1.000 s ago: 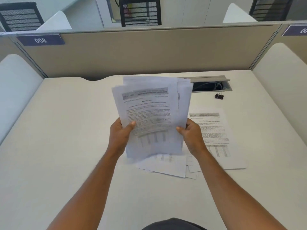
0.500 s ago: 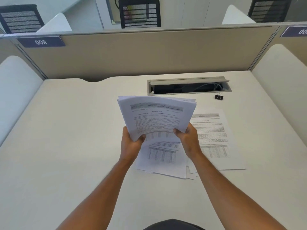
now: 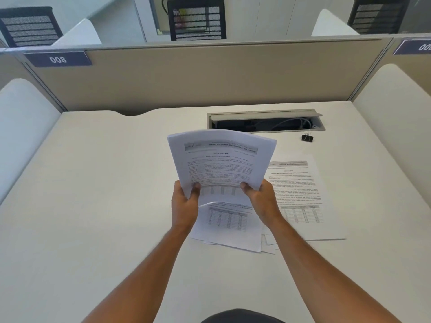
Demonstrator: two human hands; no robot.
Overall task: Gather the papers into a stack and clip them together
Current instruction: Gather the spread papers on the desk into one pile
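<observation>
I hold a bundle of printed papers (image 3: pixel 221 159) upright over the desk, its bottom edge low near the surface. My left hand (image 3: pixel 185 203) grips its left lower edge and my right hand (image 3: pixel 261 200) grips the right lower edge. Under the bundle lie a few loose printed sheets (image 3: pixel 229 226), fanned and partly hidden by my hands. A single printed sheet (image 3: pixel 300 197) lies flat to the right. A small black binder clip (image 3: pixel 307 137) sits on the desk beyond that sheet, apart from both hands.
An open cable tray (image 3: pixel 265 121) with wires is set into the white desk (image 3: pixel 93 206) behind the papers. A beige partition (image 3: pixel 210 73) closes the back; white rounded side panels stand left and right.
The bundle came down from a raised, fanned hold to a lower, squared-up one. Both hands dropped toward the desk and now grip nearer its bottom edge.
</observation>
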